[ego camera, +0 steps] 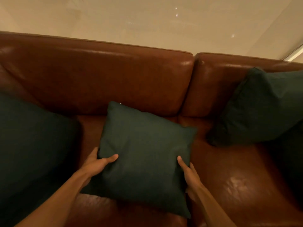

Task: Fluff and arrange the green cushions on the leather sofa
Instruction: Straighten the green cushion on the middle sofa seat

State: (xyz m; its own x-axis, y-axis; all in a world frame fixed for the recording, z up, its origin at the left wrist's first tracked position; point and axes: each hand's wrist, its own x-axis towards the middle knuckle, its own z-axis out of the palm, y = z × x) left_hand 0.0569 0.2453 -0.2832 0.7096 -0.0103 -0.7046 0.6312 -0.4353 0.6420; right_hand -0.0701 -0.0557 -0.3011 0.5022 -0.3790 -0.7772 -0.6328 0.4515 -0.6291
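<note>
A square dark green cushion (144, 153) lies over the middle of the brown leather sofa (114, 76), its far corner near the backrest. My left hand (98, 163) grips its left edge, thumb on top and fingers underneath. My right hand (188, 172) grips its right edge the same way, thumb on the top face. A larger green cushion (32, 145) fills the left end of the seat. Another green cushion (265, 107) leans against the backrest at the right.
The sofa's backrest has two leather pads with a gap (193, 63) between them. A beige wall (147, 18) rises behind the sofa. Bare shiny seat leather (237, 185) shows to the right of the middle cushion.
</note>
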